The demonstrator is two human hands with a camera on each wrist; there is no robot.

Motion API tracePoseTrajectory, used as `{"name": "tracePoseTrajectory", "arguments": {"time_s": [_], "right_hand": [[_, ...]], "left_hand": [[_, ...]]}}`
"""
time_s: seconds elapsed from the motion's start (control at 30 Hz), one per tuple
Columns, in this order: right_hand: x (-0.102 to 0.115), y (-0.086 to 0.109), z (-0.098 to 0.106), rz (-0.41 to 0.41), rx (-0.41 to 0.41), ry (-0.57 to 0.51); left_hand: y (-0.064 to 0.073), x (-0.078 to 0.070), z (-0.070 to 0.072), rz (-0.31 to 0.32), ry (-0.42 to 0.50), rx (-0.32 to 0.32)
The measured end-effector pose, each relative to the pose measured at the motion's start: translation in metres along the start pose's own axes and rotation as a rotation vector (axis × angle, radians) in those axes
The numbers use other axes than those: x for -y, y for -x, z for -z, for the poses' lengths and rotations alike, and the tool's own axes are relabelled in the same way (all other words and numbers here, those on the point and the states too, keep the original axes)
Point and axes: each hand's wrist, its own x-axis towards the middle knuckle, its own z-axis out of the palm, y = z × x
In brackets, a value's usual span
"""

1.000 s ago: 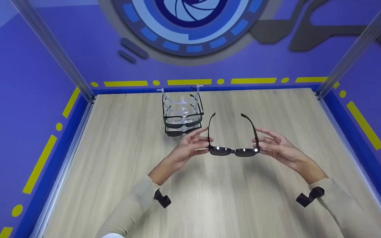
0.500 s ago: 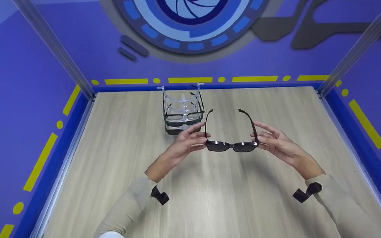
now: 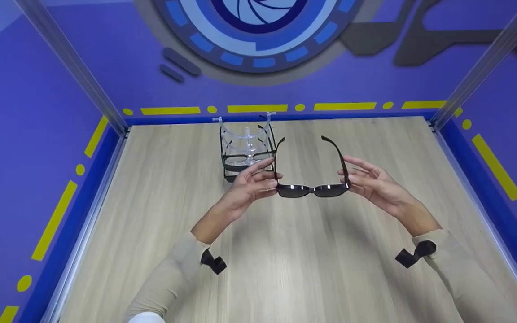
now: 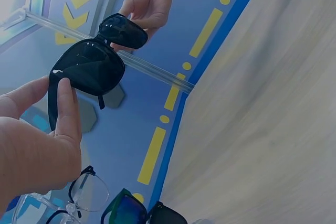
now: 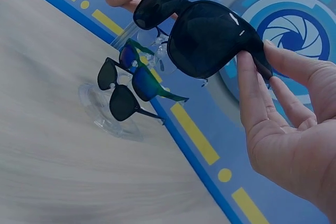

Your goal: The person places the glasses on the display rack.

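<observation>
A pair of black sunglasses (image 3: 292, 191) is held in the air above the table, its temples unfolded and pointing away from me. My left hand (image 3: 245, 190) pinches the left hinge end between thumb and fingers. At the opposite hinge, my right hand (image 3: 377, 186) grips the frame the same way. In the right wrist view the dark lenses of the sunglasses (image 5: 210, 39) face the camera. Just behind my left hand stands a clear glasses stand (image 3: 246, 134), partly hidden by it. Clear-lens glasses (image 3: 236, 159) sit on this stand above darker sunglasses (image 5: 122, 102).
The wood-grain table (image 3: 285, 269) is enclosed by blue printed panels (image 3: 106, 58) at the back and sides. Metal corner posts (image 3: 72, 67) rise at the back corners. On the stand, another pair of sunglasses (image 5: 147, 82) has blue-green lenses.
Both hands have raised the sunglasses a little away from me and slightly to the left. My left hand now covers more of the stand's lower glasses.
</observation>
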Motion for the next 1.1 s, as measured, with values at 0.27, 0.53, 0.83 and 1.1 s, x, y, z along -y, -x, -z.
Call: {"name": "tracePoseTrajectory", "arguments": {"time_s": [0.27, 0.53, 0.83, 1.1], "right_hand": [[0.009, -0.006, -0.008, 0.019, 0.020, -0.015], [0.016, -0.012, -0.015, 0.019, 0.012, 0.001], [0.022, -0.015, -0.020, 0.009, 0.105, 0.050], [0.028, -0.025, -0.028, 0.008, 0.082, 0.074]], "left_hand": [[0.002, -0.016, -0.001, -0.022, -0.009, 0.014], [0.002, -0.026, 0.001, -0.039, -0.013, 0.005], [0.008, -0.034, 0.009, -0.047, -0.035, 0.000], [0.007, -0.049, 0.013, -0.043, -0.049, -0.025]]}}
